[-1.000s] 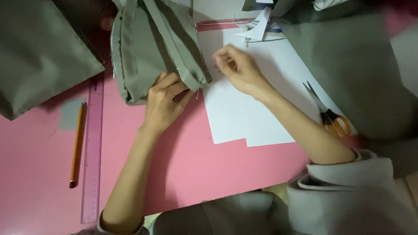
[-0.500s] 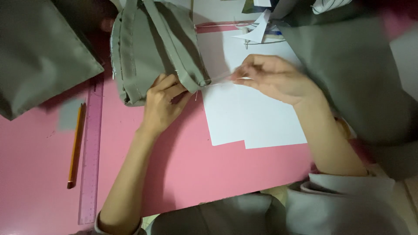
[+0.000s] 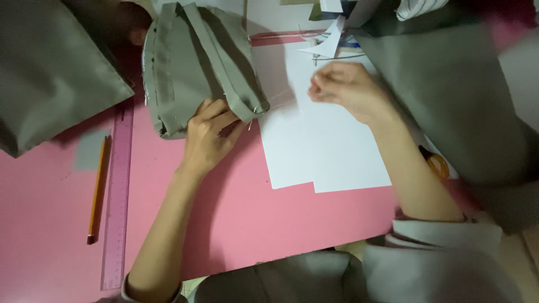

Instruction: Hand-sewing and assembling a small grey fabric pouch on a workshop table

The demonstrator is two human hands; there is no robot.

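The soft grey-green cloth bag (image 3: 196, 67) is pressed flat on the pink table (image 3: 269, 235) by the left hand (image 3: 209, 137), fingers spread, so it is kept steady. Right of the bag, over smooth white paper (image 3: 325, 151), the right hand (image 3: 342, 87) is curled, fingertips pinched together; what is pinched cannot be seen.

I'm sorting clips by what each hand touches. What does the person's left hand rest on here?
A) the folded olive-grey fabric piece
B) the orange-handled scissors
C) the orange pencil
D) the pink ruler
A: the left hand presses on the lower edge of the folded olive-grey fabric piece, while the orange pencil and the pink ruler lie apart to its left on the pink table.
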